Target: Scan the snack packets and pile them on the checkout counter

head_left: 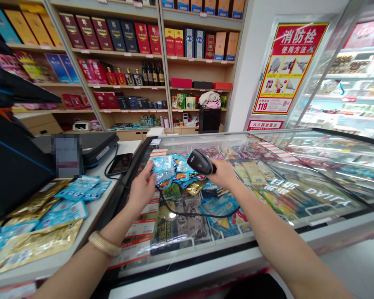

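My right hand (222,171) is wrapped round the handle of a black barcode scanner (201,162), its head tilted toward the left. Between the fingers of my left hand (142,187) is the edge of a blue snack packet (162,163), with a printed label facing up. Under and beside it, a heap of blue packets (181,176) and a gold one (195,187) lies on the glass lid of a chest freezer (180,245). From the scanner a black cable (190,214) loops over the glass toward the left.
At left, a white counter (90,216) bears more blue packets (75,189), gold packets (40,245), a phone (120,164) and dark checkout equipment (99,145). Shelves of boxes and bottles (152,74) stand behind the freezer. A refrigerated display (355,83) is at far right.
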Available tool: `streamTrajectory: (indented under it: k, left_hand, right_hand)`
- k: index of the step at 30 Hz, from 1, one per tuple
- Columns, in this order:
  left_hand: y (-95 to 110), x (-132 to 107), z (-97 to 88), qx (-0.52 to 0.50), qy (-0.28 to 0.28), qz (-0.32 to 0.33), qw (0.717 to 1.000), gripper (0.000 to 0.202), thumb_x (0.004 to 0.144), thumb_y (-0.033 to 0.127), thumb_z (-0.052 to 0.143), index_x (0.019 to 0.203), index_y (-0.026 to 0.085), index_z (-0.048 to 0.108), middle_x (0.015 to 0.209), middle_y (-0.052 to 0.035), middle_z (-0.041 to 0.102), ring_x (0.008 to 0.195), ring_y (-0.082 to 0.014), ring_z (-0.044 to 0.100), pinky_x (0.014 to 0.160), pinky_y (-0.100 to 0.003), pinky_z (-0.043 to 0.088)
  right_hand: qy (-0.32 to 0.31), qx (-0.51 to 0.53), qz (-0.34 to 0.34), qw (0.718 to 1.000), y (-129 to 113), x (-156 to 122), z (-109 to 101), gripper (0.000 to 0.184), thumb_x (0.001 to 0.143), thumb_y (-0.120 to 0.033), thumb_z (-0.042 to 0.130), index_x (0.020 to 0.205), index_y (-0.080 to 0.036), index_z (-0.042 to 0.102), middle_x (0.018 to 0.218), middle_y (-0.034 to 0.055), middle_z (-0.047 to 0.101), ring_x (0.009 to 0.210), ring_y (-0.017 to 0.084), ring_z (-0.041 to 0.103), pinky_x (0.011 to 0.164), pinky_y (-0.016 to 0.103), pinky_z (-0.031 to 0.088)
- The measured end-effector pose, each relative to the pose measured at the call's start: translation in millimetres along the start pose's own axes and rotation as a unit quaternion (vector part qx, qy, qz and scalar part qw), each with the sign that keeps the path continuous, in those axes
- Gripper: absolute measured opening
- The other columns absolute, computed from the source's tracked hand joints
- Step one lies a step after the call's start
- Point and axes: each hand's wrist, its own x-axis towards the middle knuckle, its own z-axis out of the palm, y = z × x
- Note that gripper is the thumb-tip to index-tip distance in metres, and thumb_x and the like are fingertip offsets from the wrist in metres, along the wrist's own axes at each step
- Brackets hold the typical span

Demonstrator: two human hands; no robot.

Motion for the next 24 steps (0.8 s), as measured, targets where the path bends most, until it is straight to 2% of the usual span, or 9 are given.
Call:
streamTrajectory:
  k: [3, 7, 9, 11, 13, 14, 18, 21, 24]
  left_hand:
    - [6.1, 16.1, 15.7, -0.024, -0.069, -0.020, 0.997, 0.060, 0.086, 0.030, 0.043, 0.144, 0.012, 0.043, 0.133, -0.0131, 0.062, 0.124, -0.0260, 0.057, 0.108, -0.043, 0.042]
    - [10.8, 29.3, 33.0, -0.025, -0.143, 0.051, 0.988, 0.074, 0.084, 0.023, 0.042, 0.154, 0.013, 0.022, 0.154, -0.0148, 0.040, 0.145, -0.0248, 0.032, 0.118, -0.046, 0.026]
    - [11.8, 30.0, 33.2, 0.015, -0.176, 0.093, 0.980, 0.078, 0.082, 0.020, 0.042, 0.155, 0.015, 0.015, 0.159, -0.0161, 0.028, 0.149, -0.0263, 0.019, 0.119, -0.052, 0.020]
    - [13.7, 26.4, 24.8, 0.081, -0.177, 0.126, 0.973, 0.079, 0.081, 0.017, 0.043, 0.155, 0.018, 0.015, 0.162, -0.0178, 0.018, 0.150, -0.0302, 0.010, 0.116, -0.062, 0.016]
    - [16.8, 18.6, 7.5, 0.135, -0.147, 0.146, 0.969, 0.075, 0.083, 0.018, 0.043, 0.154, 0.020, 0.017, 0.162, -0.0193, 0.014, 0.150, -0.0337, 0.008, 0.112, -0.068, 0.018]
    - [18.3, 13.2, -4.1, 0.150, -0.123, 0.154, 0.969, 0.073, 0.085, 0.021, 0.043, 0.154, 0.021, 0.019, 0.162, -0.0197, 0.014, 0.150, -0.0343, 0.011, 0.112, -0.067, 0.020]
    - [14.5, -16.9, -62.5, 0.174, 0.000, 0.170, 0.970, 0.070, 0.088, 0.036, 0.048, 0.152, 0.021, 0.025, 0.156, -0.0172, 0.030, 0.145, -0.0313, 0.030, 0.115, -0.054, 0.030]
    - [-8.8, -44.9, -110.8, 0.219, 0.065, 0.159, 0.960, 0.072, 0.085, 0.045, 0.052, 0.151, 0.025, 0.030, 0.148, -0.0127, 0.044, 0.136, -0.0311, 0.043, 0.114, -0.050, 0.035]
    - [-51.5, -72.3, -156.9, 0.242, 0.076, 0.117, 0.960, 0.076, 0.081, 0.053, 0.053, 0.151, 0.040, 0.026, 0.149, -0.0004, 0.047, 0.130, -0.0334, 0.050, 0.109, -0.053, 0.041]
  right_hand:
    - [0.002, -0.016, 0.035, 0.999, 4.4, 0.9, -1.3, 0.027, 0.078, -0.038, 0.065, 0.101, -0.025, 0.069, 0.091, 0.0047, 0.075, 0.086, 0.025, 0.068, 0.068, 0.028, 0.043]
    - [0.002, -0.021, 0.053, 0.998, 5.9, 0.8, -2.5, 0.028, 0.078, -0.039, 0.066, 0.103, -0.027, 0.068, 0.093, 0.0039, 0.075, 0.090, 0.025, 0.068, 0.070, 0.028, 0.044]
    - [0.001, -0.024, 0.052, 0.998, 5.5, 0.5, -2.4, 0.029, 0.078, -0.040, 0.066, 0.103, -0.027, 0.068, 0.094, 0.0037, 0.075, 0.090, 0.025, 0.068, 0.070, 0.028, 0.044]
    - [0.001, -0.025, 0.050, 0.998, 4.9, 0.1, -2.1, 0.028, 0.078, -0.041, 0.065, 0.102, -0.027, 0.068, 0.093, 0.0036, 0.075, 0.089, 0.025, 0.069, 0.069, 0.028, 0.044]
    - [0.006, -0.025, 0.049, 0.998, 4.6, 0.1, -2.0, 0.028, 0.079, -0.041, 0.065, 0.103, -0.027, 0.068, 0.093, 0.0034, 0.075, 0.088, 0.025, 0.069, 0.070, 0.028, 0.045]
    - [0.009, -0.025, 0.047, 0.999, 4.5, 0.1, -2.1, 0.029, 0.078, -0.040, 0.065, 0.105, -0.028, 0.068, 0.094, 0.0033, 0.075, 0.089, 0.024, 0.069, 0.070, 0.028, 0.045]
    - [0.019, -0.021, 0.037, 0.999, 4.6, 0.4, -3.2, 0.031, 0.078, -0.037, 0.066, 0.107, -0.028, 0.068, 0.097, 0.0035, 0.075, 0.091, 0.025, 0.068, 0.072, 0.028, 0.045]
    - [0.026, -0.019, 0.034, 0.999, 3.8, 0.0, -3.7, 0.028, 0.078, -0.039, 0.065, 0.101, -0.025, 0.069, 0.095, 0.0047, 0.074, 0.091, 0.026, 0.068, 0.071, 0.029, 0.045]
    - [0.031, -0.014, 0.026, 0.999, 3.1, -0.9, -2.7, 0.028, 0.077, -0.039, 0.065, 0.100, -0.024, 0.069, 0.094, 0.0052, 0.074, 0.090, 0.027, 0.068, 0.071, 0.030, 0.045]
